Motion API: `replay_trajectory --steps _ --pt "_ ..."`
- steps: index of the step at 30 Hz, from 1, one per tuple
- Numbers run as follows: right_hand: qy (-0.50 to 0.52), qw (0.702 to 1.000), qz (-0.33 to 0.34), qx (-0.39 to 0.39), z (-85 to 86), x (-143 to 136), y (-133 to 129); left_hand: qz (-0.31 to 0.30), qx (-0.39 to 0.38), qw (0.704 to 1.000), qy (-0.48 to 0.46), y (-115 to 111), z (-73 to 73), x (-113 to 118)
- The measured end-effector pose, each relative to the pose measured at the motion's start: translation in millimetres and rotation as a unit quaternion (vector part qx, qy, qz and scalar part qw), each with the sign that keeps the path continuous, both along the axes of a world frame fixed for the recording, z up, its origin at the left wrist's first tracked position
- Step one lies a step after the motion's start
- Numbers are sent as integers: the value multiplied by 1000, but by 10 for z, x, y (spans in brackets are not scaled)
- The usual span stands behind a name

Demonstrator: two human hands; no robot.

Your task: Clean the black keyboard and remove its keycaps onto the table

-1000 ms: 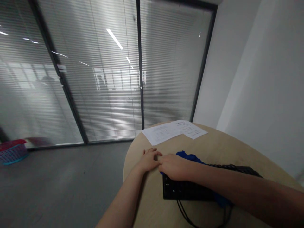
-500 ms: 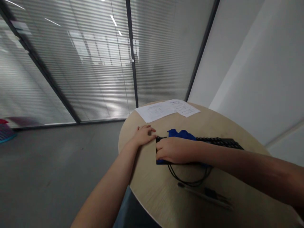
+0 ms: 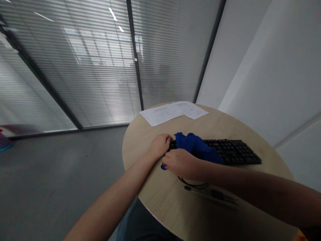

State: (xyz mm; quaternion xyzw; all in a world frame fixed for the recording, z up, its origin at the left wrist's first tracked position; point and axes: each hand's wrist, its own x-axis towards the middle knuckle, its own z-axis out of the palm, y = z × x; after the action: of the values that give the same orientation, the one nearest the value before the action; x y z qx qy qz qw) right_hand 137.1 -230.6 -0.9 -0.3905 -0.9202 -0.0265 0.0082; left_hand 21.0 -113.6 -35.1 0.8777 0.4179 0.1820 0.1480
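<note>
A black keyboard (image 3: 233,152) lies on the round wooden table, its middle and left part covered by a crumpled blue cloth (image 3: 195,145). My left hand (image 3: 160,146) holds the keyboard's far left corner, fingers curled over the edge. At the near left edge my right hand (image 3: 180,163) is closed on the cloth, and a bit of blue pokes out below its fingertips. The wrist and forearm hide part of the keyboard's near side. A black cable (image 3: 193,185) loops out under that forearm.
Printed paper sheets (image 3: 163,114) overlap at the table's (image 3: 140,140) far edge. Near me lies a thin pale stick with a dark end (image 3: 187,188), beside a small dark object (image 3: 217,194) in shadow. A glass partition with blinds (image 3: 105,83) stands behind.
My left hand has moved right from the table onto the keyboard's corner and its fingers have closed. My right hand has shifted slightly, pulling the cloth; more of cloth and keyboard shows.
</note>
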Motion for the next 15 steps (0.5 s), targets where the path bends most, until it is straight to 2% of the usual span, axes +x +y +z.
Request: replay_trajectory --steps 2,6,11,15 --pt "5 1000 -24 -1 -23 -11 -6 7 20 999 38 -20 -17 32" --pt "-5 998 -62 -23 45 119 -69 13 59 994 91 -59 6 40" --pt "-23 990 -130 -48 111 529 -235 0 70 991 110 -109 100 35" --pt "-10 980 -188 -62 141 801 -347 -16 68 992 108 -81 120 50"
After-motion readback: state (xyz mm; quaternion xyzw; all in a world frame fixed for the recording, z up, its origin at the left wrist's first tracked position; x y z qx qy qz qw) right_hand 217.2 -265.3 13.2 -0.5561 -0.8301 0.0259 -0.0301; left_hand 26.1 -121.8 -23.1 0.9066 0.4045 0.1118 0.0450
